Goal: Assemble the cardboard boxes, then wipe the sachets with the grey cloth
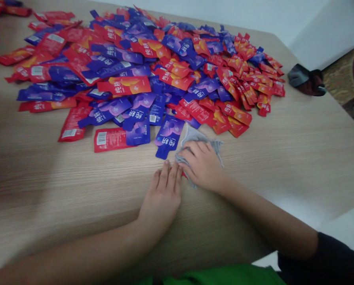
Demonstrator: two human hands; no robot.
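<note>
My left hand [164,194] lies flat at the front of the table, fingers stretched out and side by side. Under its fingertips is a red packet [184,174], of which only a small corner shows; the rest is hidden by my hands. My right hand [204,165] presses a grey cloth [195,134] down against the packet, its fingers curled over the cloth. Just beyond my left fingertips lies a purple-blue spouted pouch [168,136]. To its left, another purple-blue pouch [138,132] overlaps a red pouch [111,139] with a barcode.
A wide heap of red and purple-blue pouches [147,49] covers the back of the wooden table [284,166]. A dark object [307,80] sits at the right edge. More red packets [9,8] lie at the far left corner. A white wall [254,16] stands behind.
</note>
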